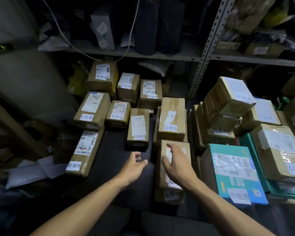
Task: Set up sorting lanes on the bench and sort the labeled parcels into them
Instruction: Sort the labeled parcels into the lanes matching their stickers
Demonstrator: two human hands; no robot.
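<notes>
Parcel [174,169] under right hand [176,165] fingers — left hand [134,165] beside, apart

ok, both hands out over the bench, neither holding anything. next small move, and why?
Probably lower the right hand onto the brown parcel beneath it and grip. That hand hovers open above it; the left hand is open over bare bench.

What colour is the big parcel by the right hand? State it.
Teal-blue parcel, with white labels, right of the right hand. Head view shows it.
</notes>
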